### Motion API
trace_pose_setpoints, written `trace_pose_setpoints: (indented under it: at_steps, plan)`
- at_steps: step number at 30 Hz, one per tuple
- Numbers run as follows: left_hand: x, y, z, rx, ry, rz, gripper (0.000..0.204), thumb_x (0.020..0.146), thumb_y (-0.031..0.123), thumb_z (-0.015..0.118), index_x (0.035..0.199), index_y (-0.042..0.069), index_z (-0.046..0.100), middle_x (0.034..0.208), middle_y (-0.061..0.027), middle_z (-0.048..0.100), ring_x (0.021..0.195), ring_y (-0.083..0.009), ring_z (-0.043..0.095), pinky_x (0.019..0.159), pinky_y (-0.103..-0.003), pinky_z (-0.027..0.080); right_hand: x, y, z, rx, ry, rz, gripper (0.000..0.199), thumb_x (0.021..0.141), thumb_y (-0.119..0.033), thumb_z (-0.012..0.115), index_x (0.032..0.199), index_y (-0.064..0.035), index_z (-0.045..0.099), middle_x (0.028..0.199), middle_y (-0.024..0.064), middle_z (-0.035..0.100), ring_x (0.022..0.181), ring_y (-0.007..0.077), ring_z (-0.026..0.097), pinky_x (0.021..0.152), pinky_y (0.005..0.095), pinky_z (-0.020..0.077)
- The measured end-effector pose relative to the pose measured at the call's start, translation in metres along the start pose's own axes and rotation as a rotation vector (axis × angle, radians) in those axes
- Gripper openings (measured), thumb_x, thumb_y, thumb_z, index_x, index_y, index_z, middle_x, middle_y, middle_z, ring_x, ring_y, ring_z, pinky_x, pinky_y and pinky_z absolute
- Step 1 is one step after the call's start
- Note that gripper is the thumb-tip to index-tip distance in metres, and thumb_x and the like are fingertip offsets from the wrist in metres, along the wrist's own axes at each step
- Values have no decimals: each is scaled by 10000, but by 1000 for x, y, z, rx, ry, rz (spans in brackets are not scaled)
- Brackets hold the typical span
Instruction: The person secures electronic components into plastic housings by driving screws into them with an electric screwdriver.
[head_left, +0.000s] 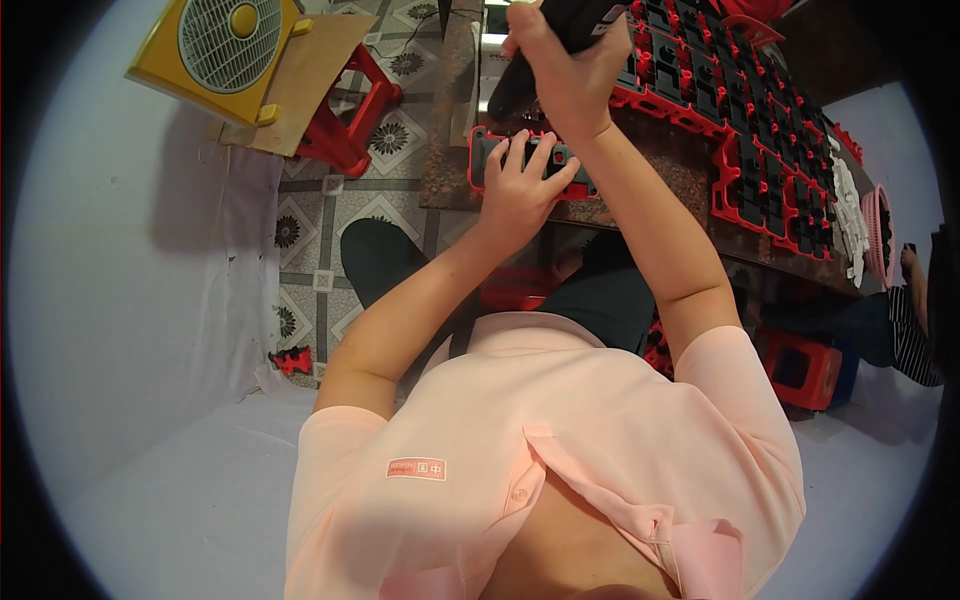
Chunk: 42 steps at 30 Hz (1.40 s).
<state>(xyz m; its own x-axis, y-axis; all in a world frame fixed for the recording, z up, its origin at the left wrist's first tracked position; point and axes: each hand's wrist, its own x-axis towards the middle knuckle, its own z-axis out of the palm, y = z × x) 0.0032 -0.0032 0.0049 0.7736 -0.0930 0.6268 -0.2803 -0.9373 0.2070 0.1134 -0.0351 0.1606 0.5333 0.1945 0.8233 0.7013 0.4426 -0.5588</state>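
Note:
My left hand [518, 188] lies over a red plastic tray-like part with black pieces in it [480, 160], at the table's near edge. Its fingers are spread and bent across the top, gripping the part. Above and to the right, my right hand [582, 80] is wrapped round a black handheld power tool [515, 88]. The tool's dark lower end points down near the far side of the part; whether it touches cannot be made out. The tool's upper end is cut off by the picture's top.
Rows of similar red and black parts [690, 80] cover the right of the dark speckled table [445, 150]. A yellow box fan [240, 40] stands on a board over a red stool [350, 120] at left. Another person's striped sleeve [908, 335] shows at far right.

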Motion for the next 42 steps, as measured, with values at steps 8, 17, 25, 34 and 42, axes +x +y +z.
trace_pose_setpoints:
  at_steps: [8, 17, 25, 34, 42]
  plan:
    - [-3, -3, 9, -18, 64, 1, 354, 756, 122, 735, 1096, 220, 715, 1305, -126, 586, 1257, -398, 518, 1031, -546, 383, -16, 4, 19, -47, -12, 121, 202, 910, -129, 758, 882, -80, 564, 662, -19, 606, 554, 61, 562, 499, 235, 415]
    - [-7, -5, 18, -18, 122, -5, 367, 760, 95, 711, 1109, 206, 719, 1273, -122, 611, 1251, -410, 538, 1012, -515, 404, -15, 8, 37, -42, -100, 107, 223, 910, -135, 751, 990, -53, 560, 741, -13, 605, 600, 88, 565, 537, 242, 429]
    - [-3, 1, 6, -10, 34, -10, 450, 763, 77, 708, 1193, 210, 692, 1339, -155, 557, 1253, -406, 501, 972, -470, 414, 5, 30, -5, 389, 40, -9, 215, 943, -130, 729, 845, -62, 549, 690, 16, 598, 564, 99, 541, 526, 269, 442]
    - [-2, 1, 7, 2, 15, -10, 633, 709, 146, 823, 1292, 253, 603, 1422, -102, 492, 1295, -365, 465, 955, -475, 396, -1, 49, -23, 341, 78, -221, 170, 929, -47, 704, 903, -75, 539, 688, -42, 505, 575, 61, 441, 536, 255, 365]
    - [-6, 2, 3, -6, 5, -20, 627, 722, 154, 813, 1303, 264, 605, 1430, -103, 496, 1286, -362, 481, 966, -468, 395, 8, 35, -27, -138, 196, 326, 226, 918, -105, 730, 846, -50, 522, 665, 6, 576, 540, 101, 530, 508, 290, 431]
